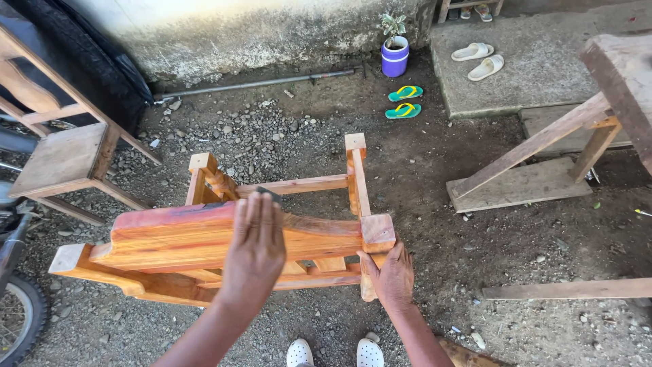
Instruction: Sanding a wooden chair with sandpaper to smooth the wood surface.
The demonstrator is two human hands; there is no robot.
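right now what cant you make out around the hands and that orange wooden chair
- Head view: the dark thing under the left hand is nearly all covered by the flat fingers; its kind cannot be told.
- Head view: the wooden chair lies overturned, so its far side and seat face are hidden by its own frame.
- Head view: the right hand has its fingertips curled behind a chair leg.
- Head view: the wheel is cut by the left edge.

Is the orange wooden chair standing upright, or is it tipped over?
Tipped over. The wooden chair lies on its side on the ground, legs pointing sideways, with the left hand flat on it.
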